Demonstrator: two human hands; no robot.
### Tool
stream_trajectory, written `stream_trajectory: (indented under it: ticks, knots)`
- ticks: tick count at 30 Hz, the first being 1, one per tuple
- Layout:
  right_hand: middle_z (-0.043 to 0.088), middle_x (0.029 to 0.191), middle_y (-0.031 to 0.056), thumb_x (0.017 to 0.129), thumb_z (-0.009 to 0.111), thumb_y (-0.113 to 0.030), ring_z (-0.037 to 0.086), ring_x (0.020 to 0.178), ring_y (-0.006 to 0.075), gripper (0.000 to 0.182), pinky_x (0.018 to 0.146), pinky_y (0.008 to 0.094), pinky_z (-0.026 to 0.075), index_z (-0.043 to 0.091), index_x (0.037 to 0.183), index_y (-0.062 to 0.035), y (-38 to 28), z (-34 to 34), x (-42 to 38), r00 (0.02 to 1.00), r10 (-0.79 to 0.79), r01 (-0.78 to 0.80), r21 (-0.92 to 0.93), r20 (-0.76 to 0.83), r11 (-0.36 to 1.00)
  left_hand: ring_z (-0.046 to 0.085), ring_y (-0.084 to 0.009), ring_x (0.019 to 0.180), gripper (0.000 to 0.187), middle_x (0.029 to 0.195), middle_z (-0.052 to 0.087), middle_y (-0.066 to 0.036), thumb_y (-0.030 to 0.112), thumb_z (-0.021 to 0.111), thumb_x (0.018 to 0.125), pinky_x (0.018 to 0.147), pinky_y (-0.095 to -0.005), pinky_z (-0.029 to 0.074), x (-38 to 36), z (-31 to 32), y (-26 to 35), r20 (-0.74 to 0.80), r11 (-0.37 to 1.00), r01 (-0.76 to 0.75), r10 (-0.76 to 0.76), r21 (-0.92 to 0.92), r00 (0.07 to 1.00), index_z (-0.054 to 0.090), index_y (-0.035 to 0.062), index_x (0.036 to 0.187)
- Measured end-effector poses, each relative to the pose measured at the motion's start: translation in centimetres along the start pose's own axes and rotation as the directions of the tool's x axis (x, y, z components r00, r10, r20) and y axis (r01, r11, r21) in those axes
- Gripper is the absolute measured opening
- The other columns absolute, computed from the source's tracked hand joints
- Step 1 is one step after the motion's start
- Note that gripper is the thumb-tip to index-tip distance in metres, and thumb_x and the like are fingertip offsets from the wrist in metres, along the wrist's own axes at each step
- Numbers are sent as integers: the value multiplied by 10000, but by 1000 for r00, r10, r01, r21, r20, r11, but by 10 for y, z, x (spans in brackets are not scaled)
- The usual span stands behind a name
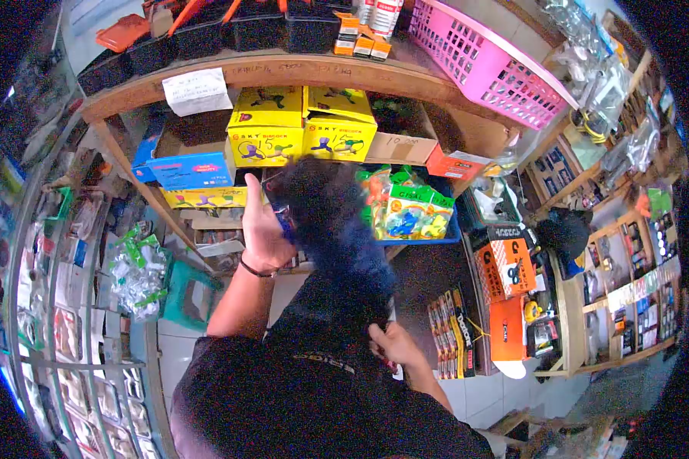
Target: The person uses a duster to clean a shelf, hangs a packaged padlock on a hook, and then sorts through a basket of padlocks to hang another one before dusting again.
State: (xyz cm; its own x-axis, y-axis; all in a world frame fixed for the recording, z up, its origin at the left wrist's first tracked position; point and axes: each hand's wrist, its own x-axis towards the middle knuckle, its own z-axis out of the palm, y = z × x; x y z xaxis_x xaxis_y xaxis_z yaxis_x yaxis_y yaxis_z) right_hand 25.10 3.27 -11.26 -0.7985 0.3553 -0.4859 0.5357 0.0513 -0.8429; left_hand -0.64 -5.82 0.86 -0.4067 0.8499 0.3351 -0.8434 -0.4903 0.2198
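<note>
A dark, fluffy duster (325, 203), black and bluish and smeared by motion, stands in front of the shelf. Its lower end runs down to my right hand (394, 344), which is closed around it near my shirt. The handle is mostly hidden. To the left of the duster, my left hand (266, 233) is raised with the thumb up. Its fingers curl behind a dark bluish item beside the duster, too blurred to name. Behind are yellow boxes (268, 126) and a blue bin holding bags of colourful plastic pieces (413, 210).
A pink basket (490, 65) and black trays (256, 30) stand on the wooden shelf top (275, 73). A blue box (187, 170) lies below. Orange boxes (507, 329) are at right, glass cases (92, 336) at left. Clear plastic bags (139, 271) hang near a green bin (190, 294).
</note>
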Motion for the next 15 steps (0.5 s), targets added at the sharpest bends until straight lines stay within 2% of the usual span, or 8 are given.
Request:
stream_trajectory:
  ticks: [1,2,5,6,9,11,13,15]
  knots:
    - [473,489,11,824,457,-410,424,443,126,459,439,297,347,471,540,-50,2,3,2,997,7,-4,-46,80,999,435,-344,1059,804,1194,419,-183,640,284,765,905,-480,333,1,-1,1,121,999,15,-10,-46,993,262,10,1266]
    - [473,489,11,824,457,-410,424,443,126,459,439,297,347,471,540,-50,-3,4,0,996,0,4,-44,85,999,457,-374,1004,867,1122,453,-211,683,306,724,869,-474,372,5,-24,9,229,975,68,-117,210,966,242,17,1274]
    - [467,489,10,824,456,-399,419,443,126,445,447,296,350,488,555,-45,-20,5,-2,986,-149,156,-110,70,982,464,-385,982,889,1105,452,-233,705,286,712,863,-473,372,-10,-6,11,132,986,73,-94,151,987,248,14,1271]
    - [481,501,22,823,456,-399,436,456,127,438,454,292,354,504,574,-42,-21,5,-1,998,-69,69,-75,7,995,459,-378,999,866,1162,419,-235,694,270,726,907,-472,327,-16,-4,13,-132,987,37,-17,154,991,275,12,1261]
    - [539,559,77,821,450,-408,512,519,160,451,490,299,388,548,639,-8,-45,13,-7,998,44,-45,-16,-43,999,429,-328,1066,845,1218,385,-192,699,233,727,906,-494,325,-13,10,18,-85,990,-11,0,-138,996,308,39,1250]
    - [561,611,102,820,449,-405,538,572,179,456,533,339,410,550,706,24,-43,16,-4,994,-55,79,-281,91,956,401,-327,1105,868,1255,353,-181,720,245,704,908,-559,277,-4,-27,30,315,974,159,-204,162,927,299,56,1260]
    - [562,623,121,820,450,-395,530,577,204,458,568,381,409,537,732,46,-28,19,1,964,-264,264,-221,28,939,383,-327,1127,877,1267,348,-165,730,249,694,895,-607,242,-2,-15,31,344,975,159,-204,154,917,301,63,1262]
    - [553,610,144,816,461,-398,520,559,210,435,560,379,406,545,757,25,-30,23,7,979,60,-78,-84,-192,993,398,-330,1112,865,1247,376,-161,721,241,706,895,-596,257,-9,1,37,-206,980,73,-34,185,978,314,56,1255]
